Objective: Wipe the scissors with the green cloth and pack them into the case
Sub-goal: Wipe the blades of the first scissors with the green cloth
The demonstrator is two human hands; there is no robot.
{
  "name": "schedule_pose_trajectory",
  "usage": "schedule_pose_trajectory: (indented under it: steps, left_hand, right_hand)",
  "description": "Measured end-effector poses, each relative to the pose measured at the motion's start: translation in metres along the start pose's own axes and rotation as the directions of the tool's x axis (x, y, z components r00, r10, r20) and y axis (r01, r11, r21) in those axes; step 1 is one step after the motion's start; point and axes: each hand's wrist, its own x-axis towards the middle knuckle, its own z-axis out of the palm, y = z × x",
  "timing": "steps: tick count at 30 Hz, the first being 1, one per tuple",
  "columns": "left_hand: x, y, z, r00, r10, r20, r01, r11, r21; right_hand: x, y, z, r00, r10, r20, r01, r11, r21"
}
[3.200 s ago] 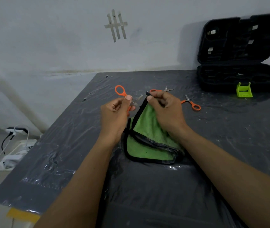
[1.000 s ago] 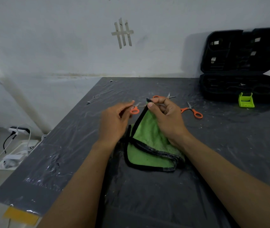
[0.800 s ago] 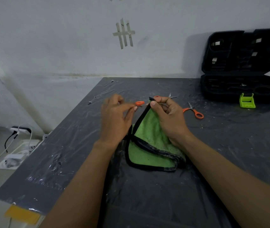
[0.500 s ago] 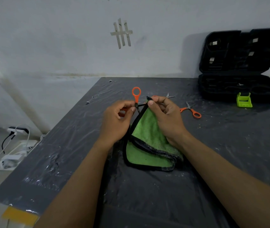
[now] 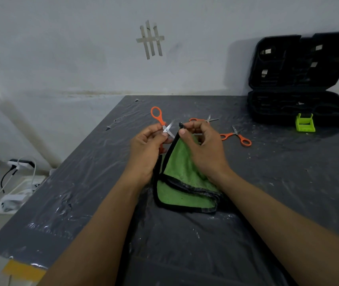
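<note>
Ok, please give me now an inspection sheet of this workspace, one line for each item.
Surface: dark table under wrinkled clear film, with small specks.
Job's things: held scissors, orange handles, blades apart; far scissors and right scissors lie beyond the hands; green cloth folded, one corner lifted; black case open, far right.
Clutter: green plastic piece before the case; small metal bit at the left.
Hands: left hand pinches the held scissors; right hand pinches the cloth corner.
Cables: cables at a power strip on the floor, left.
Surroundings: pale wall with tape strips; yellow tape at the near table corner.
</note>
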Motion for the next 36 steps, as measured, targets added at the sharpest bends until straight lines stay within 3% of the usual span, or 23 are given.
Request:
schedule_pose_trajectory:
  steps: [10,17,21,25,36]
  left_hand:
    - [-0.006,0.004,0.009,0.998,-0.007,0.066,0.016,0.991,-0.132]
    - [-0.003,-0.005,0.01,0.998,0.066,-0.023,-0.067,0.996,-0.061]
    - [-0.001,-0.008,0.012,0.996,0.057,-0.064,-0.062,0.995,-0.077]
    - [-0.002,-0.01,0.013,0.997,0.031,-0.064,-0.039,0.991,-0.126]
    - [-0.008,-0.007,0.014,0.989,0.121,-0.09,-0.123,0.992,-0.024]
  right_hand:
    - [-0.003,-0.001,0.0,1.0,-0.014,-0.007,0.014,1.0,-0.028]
    - [-0.001,-0.005,-0.001,0.996,-0.076,-0.046,0.075,0.997,-0.032]
    - [-0.002,-0.003,0.0,0.996,-0.082,0.025,0.083,0.994,-0.072]
    - [-0.003,0.0,0.002,0.992,-0.109,0.07,0.121,0.975,-0.187]
    - [-0.003,-0.008,0.003,0.994,-0.099,0.049,0.108,0.96,-0.256]
